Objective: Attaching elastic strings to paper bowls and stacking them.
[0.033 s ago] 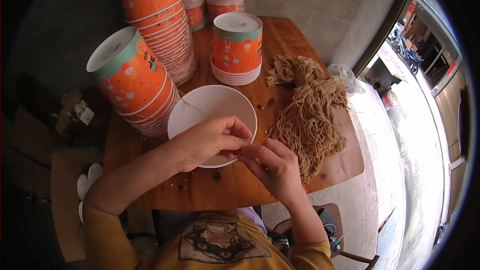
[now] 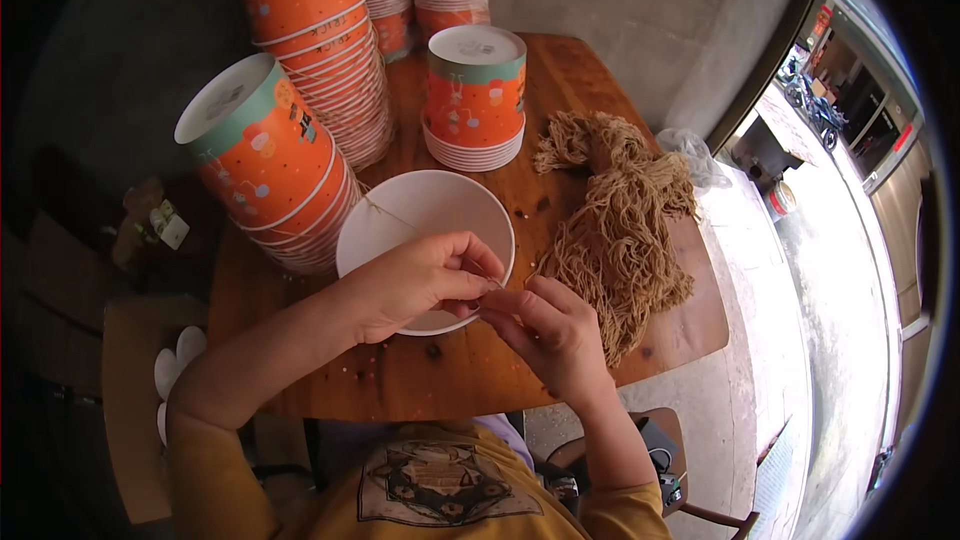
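A white paper bucket (image 2: pixel 455 198) stands on the table with its open mouth up. A thin tan string (image 2: pixel 393 217) crosses its mouth from the left rim and passes behind my left hand. At the near right rim, my left hand (image 2: pixel 425 280) and my right hand (image 2: pixel 548 332) meet, thumbs and fingers pinched together. A short bit of string shows between the fingertips; the rest of what they pinch is hidden. Right of the bucket lies a large loose bundle of tan string (image 2: pixel 625 230), close to my right hand but apart from it.
Orange buckets with green bases stand upside down in stacks: one leaning stack (image 2: pixel 265 140) at left, a taller stack (image 2: pixel 310 20) behind it, a short stack (image 2: pixel 475 90) beyond the bucket. The wooden table (image 2: pixel 560 70) meets a grey wall. A clear plastic bag (image 2: pixel 690 155) lies beyond the string bundle.
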The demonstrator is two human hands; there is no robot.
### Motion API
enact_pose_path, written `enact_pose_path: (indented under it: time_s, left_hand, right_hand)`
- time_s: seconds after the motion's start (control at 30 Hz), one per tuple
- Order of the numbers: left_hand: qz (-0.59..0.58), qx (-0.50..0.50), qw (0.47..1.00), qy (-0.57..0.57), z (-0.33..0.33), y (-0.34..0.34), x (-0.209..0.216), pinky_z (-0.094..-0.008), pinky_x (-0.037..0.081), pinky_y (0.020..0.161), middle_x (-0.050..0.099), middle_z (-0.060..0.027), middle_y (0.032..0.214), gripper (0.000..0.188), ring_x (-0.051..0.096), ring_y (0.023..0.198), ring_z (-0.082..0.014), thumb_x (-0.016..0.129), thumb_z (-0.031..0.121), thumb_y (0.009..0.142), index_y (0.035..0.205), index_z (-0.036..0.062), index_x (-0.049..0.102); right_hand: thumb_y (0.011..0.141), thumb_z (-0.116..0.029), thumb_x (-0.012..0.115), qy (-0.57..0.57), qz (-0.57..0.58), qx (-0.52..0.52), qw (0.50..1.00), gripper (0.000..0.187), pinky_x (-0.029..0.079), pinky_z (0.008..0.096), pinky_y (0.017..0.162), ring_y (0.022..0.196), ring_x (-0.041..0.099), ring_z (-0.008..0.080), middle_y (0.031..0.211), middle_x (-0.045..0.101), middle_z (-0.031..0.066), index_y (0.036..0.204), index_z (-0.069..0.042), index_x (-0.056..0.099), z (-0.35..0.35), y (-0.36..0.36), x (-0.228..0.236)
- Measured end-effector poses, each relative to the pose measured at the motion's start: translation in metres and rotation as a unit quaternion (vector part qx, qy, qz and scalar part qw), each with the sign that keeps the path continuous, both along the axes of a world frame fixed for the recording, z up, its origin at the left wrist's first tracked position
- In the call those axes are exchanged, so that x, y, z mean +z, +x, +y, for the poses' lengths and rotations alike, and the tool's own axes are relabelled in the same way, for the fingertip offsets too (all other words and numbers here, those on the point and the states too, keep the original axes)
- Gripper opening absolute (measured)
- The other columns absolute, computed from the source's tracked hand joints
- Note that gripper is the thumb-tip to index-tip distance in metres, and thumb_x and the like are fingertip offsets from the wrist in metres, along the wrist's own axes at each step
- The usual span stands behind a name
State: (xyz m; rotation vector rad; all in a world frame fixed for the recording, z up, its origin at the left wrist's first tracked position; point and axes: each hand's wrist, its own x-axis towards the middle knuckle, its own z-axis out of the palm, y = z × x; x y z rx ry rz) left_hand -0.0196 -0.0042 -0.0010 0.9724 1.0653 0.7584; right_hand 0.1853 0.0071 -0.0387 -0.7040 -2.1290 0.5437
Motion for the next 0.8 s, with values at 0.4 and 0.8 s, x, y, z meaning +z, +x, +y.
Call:
enact_pose_path:
  time_s: [0.4,0.8]
  left_hand:
    - [-0.025,0.021,0.999,-0.024,-0.002,-0.007,0.002,-0.0242,0.050,0.079,0.059,-0.0045,0.101,0.024,0.057,0.085,-0.0103,0.058,0.001,0.092,0.116,0.0029,0.053]
    - [0.213,0.050,0.921,0.321,-0.020,0.011,-0.001,-0.0256,0.051,0.070,0.062,-0.0025,0.089,0.014,0.060,0.077,-0.0090,0.058,0.001,0.094,0.107,0.0018,0.053]
  right_hand:
    - [0.090,-0.003,0.063,-0.159,0.049,0.041,0.985,0.020,0.049,0.0327,0.059,0.061,0.058,0.0217,0.074,0.058,0.0077,0.110,-0.007,0.064,0.005,0.001,-0.003]
    - [0.085,-0.009,0.073,-0.100,0.057,-0.048,0.992,0.013,0.047,0.0296,0.052,0.057,0.057,0.0164,0.073,0.059,0.0069,0.090,-0.004,0.063,-0.001,-0.013,0.004]
